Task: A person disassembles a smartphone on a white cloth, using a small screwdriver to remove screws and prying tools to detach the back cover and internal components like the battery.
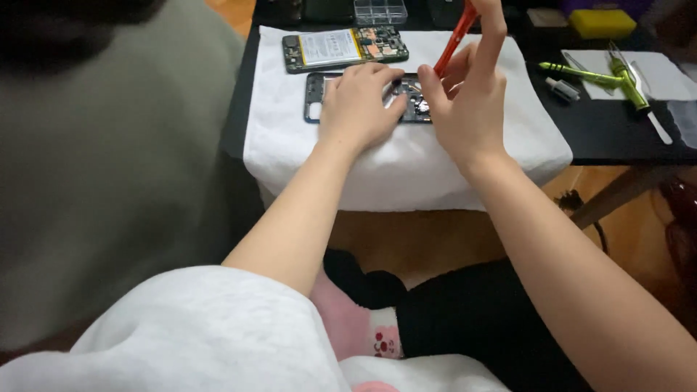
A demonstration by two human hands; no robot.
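Left hand (pixel 356 101) lies palm down on the opened phone frame (pixel 314 94), fingers curled and pressing it flat onto the white towel (pixel 406 160); it pins the frame rather than gripping it. Right hand (pixel 465 94) closed on an orange pry tool (pixel 454 40), pinched between thumb and fingers, shaft tilted up and away, tip down at the frame's exposed insides, probably near the board end, though the fingers hide the contact point. Frame sits mid-towel on the black tabletop (pixel 602 138), just in front of a second phone body with battery and boards showing (pixel 345 48). Progress, judged from the layout: back is off, phone already split in two, inner parts bared; prying inside the frame looks under way, nothing reassembled. Both forearms stretched forward from the lap, wrists about level, right wrist cocked up. Green tools (pixel 581 72) on white paper lie well apart to the right, clear parts box (pixel 379 11) at the far edge
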